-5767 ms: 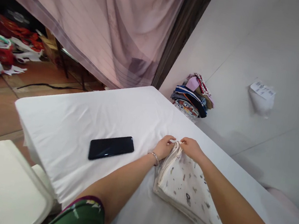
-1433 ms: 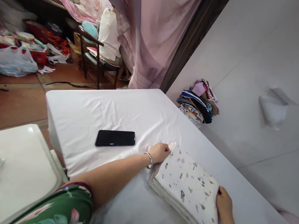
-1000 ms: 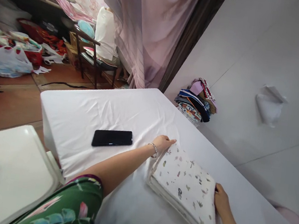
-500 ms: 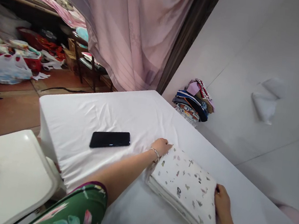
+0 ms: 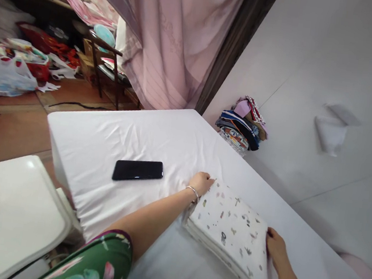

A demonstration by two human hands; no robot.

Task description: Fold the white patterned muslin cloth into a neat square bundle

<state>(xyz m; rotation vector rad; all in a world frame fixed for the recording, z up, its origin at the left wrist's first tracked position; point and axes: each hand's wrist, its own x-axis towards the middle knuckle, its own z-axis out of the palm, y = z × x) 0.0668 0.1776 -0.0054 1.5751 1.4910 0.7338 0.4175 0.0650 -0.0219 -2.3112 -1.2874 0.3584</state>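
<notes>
A folded white cloth [image 5: 231,235] with small printed figures lies as a thick rectangular stack on the white-covered table [image 5: 146,130]. My left hand [image 5: 202,183], with a bracelet at the wrist, grips its upper left corner, the fingers curled at the edge. On the opposite side my right hand [image 5: 275,245] holds the right edge, the fingertips partly hidden by the cloth. A black phone [image 5: 138,171] lies flat to the left of my left hand.
A stack of folded clothes [image 5: 240,123] is beyond the table's far edge, near the wall. At the left are a white lidded surface [image 5: 11,208], a chair [image 5: 109,64] and a plastic bag [image 5: 7,76] on the floor. A pink curtain [image 5: 181,35] hangs behind.
The view has shifted slightly. Both hands keep their grip on the folded cloth, whose right end has moved a little to the left.
</notes>
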